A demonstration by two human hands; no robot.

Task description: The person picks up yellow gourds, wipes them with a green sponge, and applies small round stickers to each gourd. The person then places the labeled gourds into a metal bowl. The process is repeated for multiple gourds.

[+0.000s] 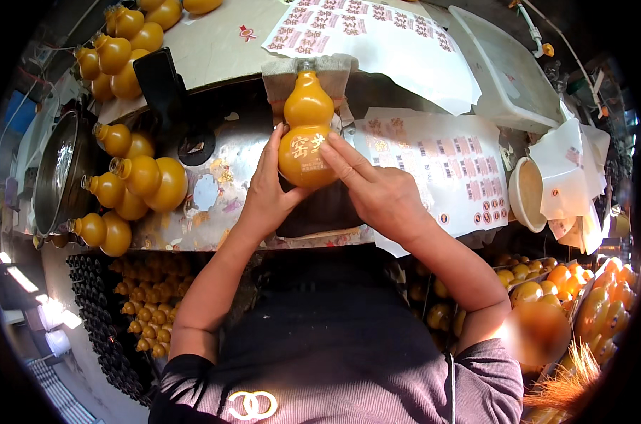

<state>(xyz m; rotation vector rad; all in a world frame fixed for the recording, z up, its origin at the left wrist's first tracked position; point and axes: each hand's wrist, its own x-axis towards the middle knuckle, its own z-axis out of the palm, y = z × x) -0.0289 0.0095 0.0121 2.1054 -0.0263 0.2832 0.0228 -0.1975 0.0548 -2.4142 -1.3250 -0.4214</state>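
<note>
A yellow gourd-shaped bottle (307, 127) lies on the metal work table (221, 49), its neck pointing away from me into a grey holder (307, 74). My left hand (267, 187) cups its lower bulb from the left. My right hand (373, 187) presses two fingers flat on the bulb's right side, beside a pale printed label on the bottle's front. Both forearms come up from below.
Several more yellow gourd bottles (133, 184) lie at the left, others at the top left (126, 42). Sticker sheets (440, 166) lie right of the bottle and farther back (377, 35). A white tray (508, 67), a round bowl (531, 192), and crates of bottles (589, 297) stand right.
</note>
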